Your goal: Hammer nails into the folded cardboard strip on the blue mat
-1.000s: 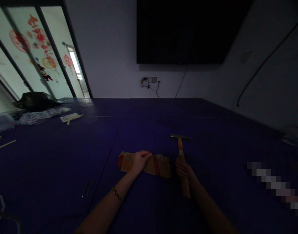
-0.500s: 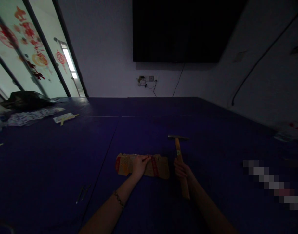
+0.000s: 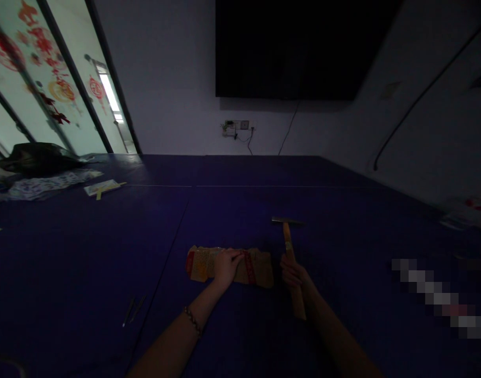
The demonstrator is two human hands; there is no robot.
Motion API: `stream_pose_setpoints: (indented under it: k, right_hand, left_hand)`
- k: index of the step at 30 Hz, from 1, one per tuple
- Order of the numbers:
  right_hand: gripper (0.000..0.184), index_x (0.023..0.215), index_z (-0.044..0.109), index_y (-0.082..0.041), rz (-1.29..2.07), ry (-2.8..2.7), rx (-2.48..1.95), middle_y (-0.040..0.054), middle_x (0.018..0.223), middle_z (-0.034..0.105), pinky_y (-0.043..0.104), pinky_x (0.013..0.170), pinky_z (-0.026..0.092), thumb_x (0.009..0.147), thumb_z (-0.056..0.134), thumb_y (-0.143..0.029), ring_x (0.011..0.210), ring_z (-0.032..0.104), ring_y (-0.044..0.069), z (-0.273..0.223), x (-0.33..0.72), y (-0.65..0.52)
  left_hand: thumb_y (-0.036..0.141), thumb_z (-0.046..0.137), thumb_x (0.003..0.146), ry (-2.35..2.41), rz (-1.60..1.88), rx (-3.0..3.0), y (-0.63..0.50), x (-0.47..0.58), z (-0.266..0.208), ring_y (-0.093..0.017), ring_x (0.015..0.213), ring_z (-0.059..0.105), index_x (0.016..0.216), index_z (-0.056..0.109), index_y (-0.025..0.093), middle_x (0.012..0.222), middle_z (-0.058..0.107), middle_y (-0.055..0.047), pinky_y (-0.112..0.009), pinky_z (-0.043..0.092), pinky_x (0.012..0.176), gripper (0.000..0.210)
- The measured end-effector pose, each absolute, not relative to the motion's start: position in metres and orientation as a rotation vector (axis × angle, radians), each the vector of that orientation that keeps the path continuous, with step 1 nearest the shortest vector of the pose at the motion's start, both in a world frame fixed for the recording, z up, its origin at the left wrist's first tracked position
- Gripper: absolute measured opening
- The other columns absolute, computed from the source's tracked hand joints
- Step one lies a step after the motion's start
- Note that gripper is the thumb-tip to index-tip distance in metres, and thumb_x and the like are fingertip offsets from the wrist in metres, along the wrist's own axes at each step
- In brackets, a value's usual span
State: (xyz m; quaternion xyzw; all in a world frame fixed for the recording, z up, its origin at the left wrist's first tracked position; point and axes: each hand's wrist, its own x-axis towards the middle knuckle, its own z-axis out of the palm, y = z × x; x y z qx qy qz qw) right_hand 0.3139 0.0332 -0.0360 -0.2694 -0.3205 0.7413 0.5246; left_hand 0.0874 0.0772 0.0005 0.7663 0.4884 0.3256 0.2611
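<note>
Nearest: your left wrist wears a beaded bracelet (image 3: pixel 192 322). Out at 10 o'clock, two slim metal tools (image 3: pixel 128 311) lie in a narrow V; too dim to name closer.

Your right hand (image 3: pixel 294 273), at 1 o'clock, is wrapped round the wooden handle of a hammer (image 3: pixel 287 239). Butt end towards you, metal head away, set crosswise 9 to 3. Cannot tell whether the head touches the table.

Your left hand (image 3: pixel 225 268), at 12 o'clock, rests on a torn piece of cardboard (image 3: pixel 259 269), thumb and forefinger drawn together near its red printed band. Cannot tell whether anything small sits between them. Cardboard lies flat, just left of the hammer, on the dark blue tabletop (image 3: pixel 228 215).

Farther, 11 o'clock: white packet (image 3: pixel 91 190) with yellow strips on it. Beyond, at 10 to 11, patterned plastic wrapping (image 3: pixel 47 184), then a black bag (image 3: pixel 39 159).

Wall, 12 o'clock: power sockets (image 3: pixel 244 125) with cords, beneath a dark television (image 3: pixel 291 50). Glass door panels (image 3: pixel 77 47) with red decorations, 11 o'clock.
</note>
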Motion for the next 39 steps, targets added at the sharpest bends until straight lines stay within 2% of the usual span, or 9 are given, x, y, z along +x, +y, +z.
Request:
stream_pose_setpoints:
  k: [7, 13, 15, 17, 22, 28, 31, 39]
  right_hand:
    - [0.043, 0.060, 0.028, -0.023, 1.672, -0.756, -0.834, -0.0172, 0.032, 0.024, 0.012, 0.020, 0.012, 0.054, 0.070, -0.034, 0.018, 0.011, 0.001, -0.010, 0.307, 0.028]
    - [0.034, 0.070, 0.035, -0.022, 1.496, -0.731, -1.117, -0.0152, 0.037, 0.031, 0.013, 0.021, 0.014, 0.064, 0.061, -0.043, 0.020, 0.019, 0.001, 0.037, 0.263, -0.031]
    - [0.035, 0.073, 0.038, -0.021, 1.417, -0.747, -1.339, -0.0137, 0.040, 0.034, 0.013, 0.024, 0.018, 0.063, 0.061, -0.044, 0.024, 0.025, 0.001, 0.047, 0.237, -0.055]
    - [0.037, 0.075, 0.039, -0.020, 1.368, -0.782, -1.476, -0.0130, 0.041, 0.034, 0.014, 0.026, 0.019, 0.061, 0.060, -0.047, 0.026, 0.025, 0.001, 0.053, 0.214, -0.072]
    - [0.035, 0.073, 0.043, -0.018, 1.286, -0.839, -1.605, -0.0113, 0.043, 0.033, 0.017, 0.029, 0.017, 0.059, 0.057, -0.047, 0.030, 0.024, 0.002, 0.059, 0.189, -0.085]
    - [0.027, 0.070, 0.050, -0.016, 1.186, -0.925, -1.717, -0.0063, 0.049, 0.038, 0.019, 0.035, 0.024, 0.060, 0.054, -0.041, 0.039, 0.034, 0.006, 0.061, 0.186, -0.084]
    - [0.026, 0.068, 0.050, -0.017, 1.163, -0.915, -1.759, -0.0061, 0.047, 0.038, 0.020, 0.036, 0.026, 0.060, 0.056, -0.041, 0.040, 0.035, 0.006, 0.055, 0.185, -0.083]
    - [0.031, 0.077, 0.055, -0.018, 1.202, -0.949, -1.641, -0.0045, 0.049, 0.042, 0.020, 0.037, 0.028, 0.063, 0.055, -0.046, 0.039, 0.036, 0.007, 0.036, 0.188, -0.082]
  left_hand:
    - [0.028, 0.052, 0.080, 1.342, 0.826, 2.177, 0.076, 0.087, 0.002, -0.015, 0.078, 0.057, 0.080, 0.069, 0.021, 0.080, 0.067, -0.002, -0.026, 0.039, 0.072, 0.018]
    - [0.026, 0.056, 0.078, 1.350, 0.818, 2.192, 0.077, 0.088, 0.000, -0.016, 0.075, 0.056, 0.073, 0.069, 0.020, 0.076, 0.066, -0.002, -0.026, 0.038, 0.070, 0.015]
    - [0.025, 0.057, 0.077, 1.352, 0.818, 2.194, 0.077, 0.088, 0.000, -0.015, 0.075, 0.056, 0.072, 0.069, 0.020, 0.075, 0.066, -0.002, -0.026, 0.038, 0.070, 0.015]
    - [0.025, 0.057, 0.077, 1.356, 0.816, 2.196, 0.077, 0.089, -0.001, -0.016, 0.076, 0.056, 0.073, 0.070, 0.020, 0.076, 0.066, -0.002, -0.026, 0.038, 0.070, 0.015]
    - [0.028, 0.058, 0.076, 1.364, 0.798, 2.203, 0.077, 0.088, -0.002, -0.017, 0.080, 0.056, 0.080, 0.070, 0.022, 0.081, 0.067, -0.003, -0.028, 0.039, 0.072, 0.014]
    - [0.027, 0.058, 0.076, 1.344, 0.786, 2.204, 0.077, 0.088, -0.001, -0.016, 0.081, 0.057, 0.081, 0.070, 0.024, 0.084, 0.068, -0.001, -0.029, 0.039, 0.076, 0.013]
    - [0.027, 0.058, 0.076, 1.363, 0.780, 2.196, 0.077, 0.089, -0.001, -0.017, 0.082, 0.057, 0.079, 0.070, 0.023, 0.084, 0.068, -0.002, -0.030, 0.039, 0.076, 0.013]
    - [0.025, 0.057, 0.077, 1.359, 0.769, 2.197, 0.076, 0.089, 0.000, -0.017, 0.081, 0.057, 0.082, 0.070, 0.023, 0.083, 0.068, -0.001, -0.029, 0.040, 0.075, 0.014]
